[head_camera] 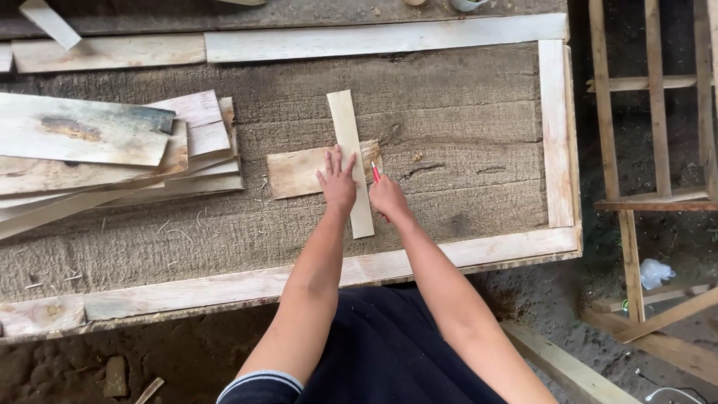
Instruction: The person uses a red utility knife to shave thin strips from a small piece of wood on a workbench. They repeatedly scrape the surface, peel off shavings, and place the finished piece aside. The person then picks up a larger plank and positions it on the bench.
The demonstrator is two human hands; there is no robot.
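Slip risk: my left hand [338,182], fingers spread, pins the narrow strip [350,161] across the flat board [298,172], my right hand [387,197] clamps a red pencil [375,172] along its edge, and any shift skews the line.

The rough grey-brown wooden worktop [449,112] lies bare to the right of the narrow pale wooden strip [348,142], as far as the raised pale board rim [555,135] along its right edge. A like rim [389,36] bounds the far side and another [247,284] the near side. To the left, a loose stack of weathered flat boards [112,161] blocks the way; an open band of worktop runs between that stack and the short flat tan board [295,173]. Beyond the right rim stands a pale wooden slat frame [657,112].
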